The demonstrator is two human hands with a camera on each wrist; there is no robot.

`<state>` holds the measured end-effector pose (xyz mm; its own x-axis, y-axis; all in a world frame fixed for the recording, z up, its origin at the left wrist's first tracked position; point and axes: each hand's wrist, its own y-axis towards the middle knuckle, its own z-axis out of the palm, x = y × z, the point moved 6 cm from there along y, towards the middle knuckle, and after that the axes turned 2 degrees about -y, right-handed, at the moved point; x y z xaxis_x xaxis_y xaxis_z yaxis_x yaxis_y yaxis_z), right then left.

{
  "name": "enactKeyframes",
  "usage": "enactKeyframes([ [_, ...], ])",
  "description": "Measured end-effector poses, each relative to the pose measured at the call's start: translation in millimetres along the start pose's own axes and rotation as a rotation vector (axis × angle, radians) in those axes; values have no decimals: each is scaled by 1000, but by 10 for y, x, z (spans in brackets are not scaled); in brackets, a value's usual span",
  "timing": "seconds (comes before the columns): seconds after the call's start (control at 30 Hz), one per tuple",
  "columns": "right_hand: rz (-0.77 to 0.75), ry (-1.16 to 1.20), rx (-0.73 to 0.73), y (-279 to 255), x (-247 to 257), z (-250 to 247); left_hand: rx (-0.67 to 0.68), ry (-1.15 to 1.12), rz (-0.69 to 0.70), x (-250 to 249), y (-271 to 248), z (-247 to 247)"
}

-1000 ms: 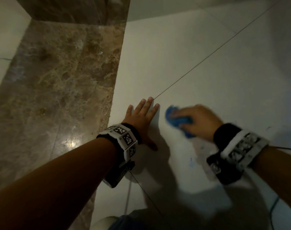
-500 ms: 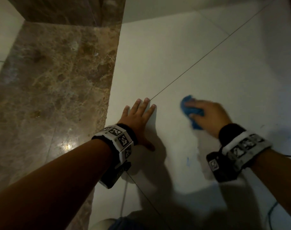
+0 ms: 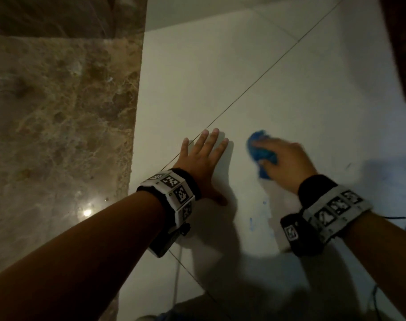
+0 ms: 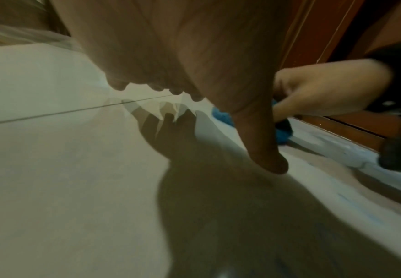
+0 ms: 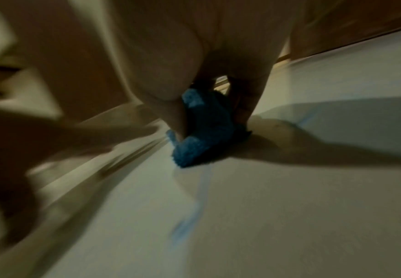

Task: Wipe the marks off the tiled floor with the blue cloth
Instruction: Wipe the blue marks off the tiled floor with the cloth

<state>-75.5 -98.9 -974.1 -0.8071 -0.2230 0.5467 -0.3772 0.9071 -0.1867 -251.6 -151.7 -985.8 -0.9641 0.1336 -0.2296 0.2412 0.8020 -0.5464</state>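
My right hand [image 3: 283,158] grips a bunched blue cloth [image 3: 259,149] and presses it onto the white tiled floor [image 3: 290,89]. The right wrist view shows the fluffy blue cloth [image 5: 202,131] pinched between thumb and fingers, blurred by motion. Faint blue marks [image 3: 251,222] lie on the tile nearer to me than the cloth, and a blue smear [image 5: 192,212] trails behind the cloth. My left hand [image 3: 204,156] lies flat on the tile to the left of the cloth, fingers straight and spread. The left wrist view shows its thumb [image 4: 263,146] touching the floor and the blue cloth [image 4: 223,116] beyond it.
A brown marble strip [image 3: 58,123] borders the white tiles on the left. A thin grout line [image 3: 255,84] runs diagonally past my left fingertips. Dark brown woodwork [image 3: 401,42] stands at the upper right. A thin black cable [image 3: 403,221] trails from my right wrist.
My right hand with the cloth slid right, away from the left hand, then back left toward it. The left hand stays planted on the tile.
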Motion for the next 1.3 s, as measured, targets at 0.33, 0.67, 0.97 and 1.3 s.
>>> enactKeyframes([
  [0.33, -117, -126, 147, -182, 416, 361, 40, 90, 65, -207, 326, -80],
  [0.67, 191, 51, -169, 44, -286, -154, 168, 213, 151, -75, 663, -354],
  [0.97, -146, 10, -33, -166, 137, 152, 234, 206, 103, -136, 725, -367],
  [1.3, -29, -35, 224, -389, 233, 171, 279, 176, 72, -179, 737, -392],
])
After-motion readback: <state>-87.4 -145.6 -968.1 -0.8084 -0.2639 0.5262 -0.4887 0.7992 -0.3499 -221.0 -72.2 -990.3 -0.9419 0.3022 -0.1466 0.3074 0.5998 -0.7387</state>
